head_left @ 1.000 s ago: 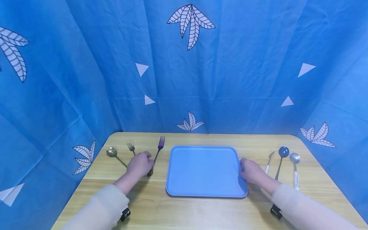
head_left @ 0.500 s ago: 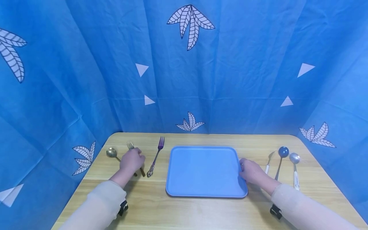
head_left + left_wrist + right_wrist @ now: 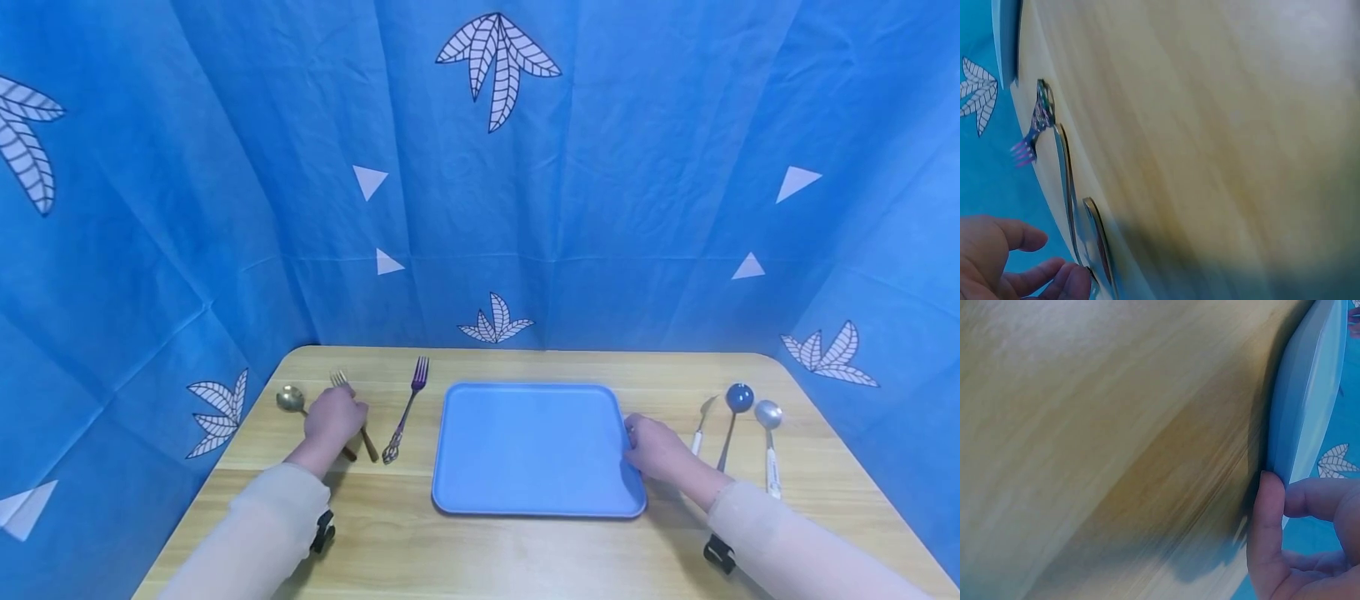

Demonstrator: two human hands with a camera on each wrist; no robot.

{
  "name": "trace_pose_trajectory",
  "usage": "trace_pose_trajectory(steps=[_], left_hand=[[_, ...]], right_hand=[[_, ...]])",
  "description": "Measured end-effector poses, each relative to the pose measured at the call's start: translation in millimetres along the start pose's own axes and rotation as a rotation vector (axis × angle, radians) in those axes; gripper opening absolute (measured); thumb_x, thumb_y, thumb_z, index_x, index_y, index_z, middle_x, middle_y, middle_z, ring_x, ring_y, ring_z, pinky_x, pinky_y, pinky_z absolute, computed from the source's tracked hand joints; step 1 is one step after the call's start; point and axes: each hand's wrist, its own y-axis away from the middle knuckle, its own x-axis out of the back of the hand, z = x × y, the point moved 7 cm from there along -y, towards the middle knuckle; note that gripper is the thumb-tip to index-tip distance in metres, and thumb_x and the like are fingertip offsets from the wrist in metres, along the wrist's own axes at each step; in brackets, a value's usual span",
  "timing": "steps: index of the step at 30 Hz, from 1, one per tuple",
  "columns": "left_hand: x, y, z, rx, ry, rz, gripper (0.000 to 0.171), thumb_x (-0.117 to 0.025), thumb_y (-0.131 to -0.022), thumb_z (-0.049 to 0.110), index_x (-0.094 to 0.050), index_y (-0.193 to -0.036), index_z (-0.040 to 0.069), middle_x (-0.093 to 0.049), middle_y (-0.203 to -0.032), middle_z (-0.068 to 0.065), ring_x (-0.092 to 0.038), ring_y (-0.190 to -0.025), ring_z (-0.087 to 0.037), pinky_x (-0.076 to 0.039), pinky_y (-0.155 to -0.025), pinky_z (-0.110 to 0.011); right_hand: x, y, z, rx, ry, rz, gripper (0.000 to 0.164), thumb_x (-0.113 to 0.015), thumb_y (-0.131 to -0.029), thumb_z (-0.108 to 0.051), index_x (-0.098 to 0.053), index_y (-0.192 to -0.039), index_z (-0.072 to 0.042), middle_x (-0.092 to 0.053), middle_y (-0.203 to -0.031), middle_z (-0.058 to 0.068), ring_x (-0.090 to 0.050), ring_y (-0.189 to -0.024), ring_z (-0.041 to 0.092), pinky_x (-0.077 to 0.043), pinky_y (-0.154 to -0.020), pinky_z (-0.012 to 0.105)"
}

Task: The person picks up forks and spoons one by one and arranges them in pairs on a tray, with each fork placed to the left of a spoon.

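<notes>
Blue tray (image 3: 538, 450), one: flat on the table (image 3: 525, 558), about the middle, long side towards you. Right hand (image 3: 656, 450), yours: at the tray's right edge, thumb and a finger pinching the rim, as the right wrist view confirms. Left hand (image 3: 330, 421), yours: over a brass fork (image 3: 370, 446), with fingers loosely bent; the left wrist view shows you a gap above the lower fingers, but you cannot tell from it whether the lowest fingertips pinch a handle or only lie against it. Fork placement: tines beyond your knuckles, handle end emerging on the tray side. Brass spoon (image 3: 289, 398), one: bowl to the left of that hand, handle partly hidden beneath it. Purple fork (image 3: 407, 412), one: between your left hand and the tray, touching neither, tines away from you, ornate handle end towards you. To the right of the tray, three pieces side by side: a white-handled knife (image 3: 701, 427); a dark spoon (image 3: 738, 398), its handle running down behind your right forearm; a silver spoon (image 3: 768, 414), white-handled, outermost. Backdrop: blue curtain (image 3: 637, 167), printed with white leaves and triangles.
</notes>
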Motion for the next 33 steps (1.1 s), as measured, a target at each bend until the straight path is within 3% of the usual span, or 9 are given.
trace_pose_trajectory(steps=[7,11,16,23,30,33], left_hand=[[-2.5,-7.0,-5.0,0.034,-0.002,-0.001,0.050,-0.052,-0.096,0.019,-0.050,-0.136,-0.010,-0.056,-0.129,-0.035,-0.063,-0.092,-0.039,-0.049,-0.057,-0.039],[-5.1,-10.4,-6.4,0.042,-0.005,0.018,0.051,-0.053,-0.094,0.018,-0.049,-0.136,-0.012,-0.057,-0.126,-0.035,-0.063,-0.090,-0.039,-0.051,-0.061,-0.042],[-7.1,-13.0,-7.8,0.050,-0.008,0.030,0.042,-0.055,-0.092,0.015,-0.057,-0.123,-0.013,-0.063,-0.109,-0.033,-0.062,-0.083,-0.037,-0.051,-0.065,-0.045],[-6.7,-13.4,-5.4,0.057,-0.011,0.017,0.027,-0.054,-0.091,0.013,-0.063,-0.100,-0.011,-0.065,-0.088,-0.025,-0.058,-0.069,-0.032,-0.047,-0.055,-0.039],[-6.2,-17.3,-6.7,0.054,-0.027,0.015,0.019,-0.055,-0.090,0.012,-0.062,-0.079,-0.003,-0.064,-0.081,-0.021,-0.057,-0.067,-0.031,-0.048,-0.057,-0.041],[-6.5,-19.9,-7.8,0.051,-0.030,0.013,0.018,-0.055,-0.089,0.010,-0.062,-0.077,-0.003,-0.064,-0.080,-0.021,-0.057,-0.066,-0.031,-0.048,-0.057,-0.041]], right_hand=[[1.4,0.2,-1.2,0.007,-0.003,0.003,0.047,-0.064,-0.083,0.004,-0.048,-0.125,0.019,-0.063,-0.082,0.012,-0.060,-0.062,0.017,-0.053,-0.055,0.030],[1.5,1.0,-1.4,0.011,-0.005,0.007,0.046,-0.063,-0.083,0.004,-0.049,-0.123,0.019,-0.060,-0.078,0.010,-0.059,-0.060,0.017,-0.052,-0.054,0.030],[0.7,1.7,0.0,0.007,-0.018,0.009,0.045,-0.064,-0.082,0.004,-0.050,-0.123,0.018,-0.060,-0.078,0.010,-0.059,-0.060,0.017,-0.052,-0.053,0.030],[-1.2,1.5,2.4,-0.008,-0.025,0.007,0.047,-0.064,-0.083,0.004,-0.049,-0.125,0.017,-0.061,-0.081,0.011,-0.060,-0.061,0.017,-0.053,-0.054,0.030],[-1.8,2.0,2.2,-0.012,-0.034,0.003,0.049,-0.064,-0.083,0.005,-0.047,-0.127,0.018,-0.061,-0.080,0.010,-0.060,-0.060,0.018,-0.054,-0.054,0.030],[-1.9,1.9,1.6,-0.009,-0.040,0.005,0.049,-0.064,-0.083,0.005,-0.047,-0.127,0.018,-0.061,-0.080,0.011,-0.060,-0.060,0.018,-0.054,-0.054,0.030]])
